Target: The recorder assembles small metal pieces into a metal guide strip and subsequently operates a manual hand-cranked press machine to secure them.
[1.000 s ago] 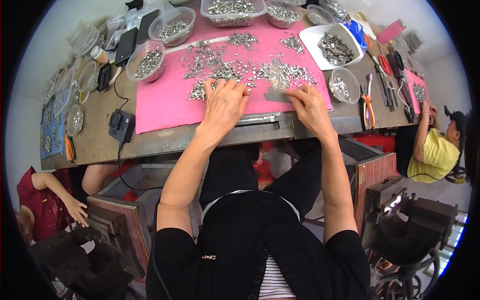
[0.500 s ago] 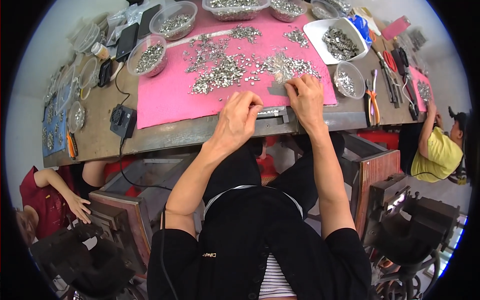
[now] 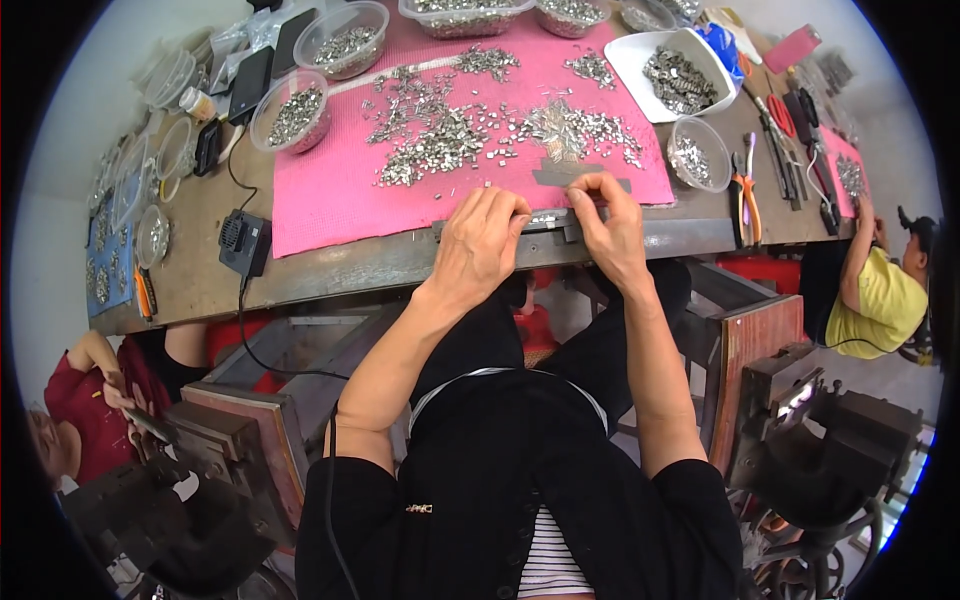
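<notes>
A narrow dark metal fixture [image 3: 545, 226] lies along the table's front edge, with small shiny pieces in its slot. My left hand [image 3: 476, 238] is closed at the fixture's left part, thumb and fingertips pressed together. At its right end my right hand [image 3: 612, 228] pinches with thumb and forefinger. Whatever is in either pinch is too small or hidden to name. Just beyond my hands, a flat grey strip [image 3: 552, 178] rests on the pink mat [image 3: 330, 205]. Behind it are loose small silver metal pieces [image 3: 435, 152] and a pile of thin pins [image 3: 562, 132].
Clear tubs [image 3: 322, 118] of metal parts and a white tray [image 3: 618, 62] ring the mat. A small tub [image 3: 700, 182] and orange-handled pliers [image 3: 752, 212] are at right. A black corded box [image 3: 245, 242] sits left. Other people work at both sides, near black machines [image 3: 820, 440].
My right hand has come slightly down and nearer the fixture; more of the grey strip shows. My left hand shifts slightly. The person at left has brought both hands together around an object.
</notes>
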The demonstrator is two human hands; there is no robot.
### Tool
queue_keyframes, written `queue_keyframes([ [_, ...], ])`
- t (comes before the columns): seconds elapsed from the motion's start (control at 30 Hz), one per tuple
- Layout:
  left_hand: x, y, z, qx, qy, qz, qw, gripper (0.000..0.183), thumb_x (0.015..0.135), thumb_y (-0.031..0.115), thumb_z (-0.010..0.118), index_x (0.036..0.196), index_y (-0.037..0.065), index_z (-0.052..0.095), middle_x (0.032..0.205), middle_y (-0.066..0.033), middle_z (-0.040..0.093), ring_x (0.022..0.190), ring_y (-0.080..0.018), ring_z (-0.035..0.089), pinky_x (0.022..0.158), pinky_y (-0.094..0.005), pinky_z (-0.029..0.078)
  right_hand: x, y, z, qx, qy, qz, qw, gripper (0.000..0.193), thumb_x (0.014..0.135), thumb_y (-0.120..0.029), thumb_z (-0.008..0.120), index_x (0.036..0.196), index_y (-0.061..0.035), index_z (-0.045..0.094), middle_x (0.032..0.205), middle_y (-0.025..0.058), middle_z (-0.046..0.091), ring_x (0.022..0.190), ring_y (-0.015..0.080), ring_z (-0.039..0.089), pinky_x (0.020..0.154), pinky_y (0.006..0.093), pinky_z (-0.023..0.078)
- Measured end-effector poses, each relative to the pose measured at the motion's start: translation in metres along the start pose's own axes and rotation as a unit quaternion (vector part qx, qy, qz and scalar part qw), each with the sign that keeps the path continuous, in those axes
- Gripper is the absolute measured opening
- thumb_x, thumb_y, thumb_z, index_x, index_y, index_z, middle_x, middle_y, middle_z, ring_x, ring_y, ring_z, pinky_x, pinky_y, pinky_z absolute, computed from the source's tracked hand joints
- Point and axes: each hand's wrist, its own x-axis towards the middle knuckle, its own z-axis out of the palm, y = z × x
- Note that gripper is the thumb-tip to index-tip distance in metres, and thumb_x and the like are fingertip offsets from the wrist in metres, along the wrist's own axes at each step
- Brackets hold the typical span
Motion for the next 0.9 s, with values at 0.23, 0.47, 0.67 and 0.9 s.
queue_keyframes([
  [0.23,-0.001,0.003,0.001,0.025,0.015,0.033,0.999,0.013,0.087,0.001,0.070,0.096,0.001,0.060,0.088,-0.0131,0.062,0.081,-0.0323,0.061,0.072,-0.0430,0.050,-0.014,-0.005,0.010,-0.004,-0.022,-0.062,0.998,0.007,0.093,-0.002,0.068,0.098,0.0001,0.063,0.093,0.0107,0.066,0.086,0.0259,0.063,0.080,0.0353,0.049],
  [0.47,-0.003,0.003,0.001,0.013,0.021,0.038,0.999,0.016,0.084,-0.001,0.072,0.096,0.001,0.061,0.087,-0.0127,0.063,0.081,-0.0322,0.063,0.075,-0.0422,0.052,-0.016,-0.002,0.013,-0.018,-0.033,-0.084,0.996,0.007,0.094,-0.003,0.066,0.098,0.0022,0.062,0.098,0.0100,0.066,0.089,0.0195,0.062,0.083,0.0311,0.049],
  [0.67,-0.004,0.002,0.005,0.008,0.041,0.068,0.997,0.016,0.085,-0.001,0.072,0.097,0.001,0.061,0.088,-0.0137,0.065,0.083,-0.0341,0.064,0.084,-0.0453,0.054,-0.016,0.000,0.013,-0.033,-0.033,-0.110,0.993,0.007,0.094,-0.003,0.066,0.097,0.0019,0.062,0.099,0.0110,0.066,0.089,0.0226,0.063,0.083,0.0325,0.049],
  [0.9,-0.005,-0.001,0.003,-0.016,0.043,0.066,0.997,0.016,0.086,-0.003,0.071,0.098,0.000,0.061,0.088,-0.0147,0.065,0.082,-0.0353,0.064,0.083,-0.0447,0.053,-0.015,-0.001,0.012,-0.047,-0.038,-0.122,0.991,0.007,0.092,0.000,0.065,0.097,0.0024,0.060,0.100,0.0123,0.067,0.088,0.0243,0.064,0.081,0.0332,0.050],
])
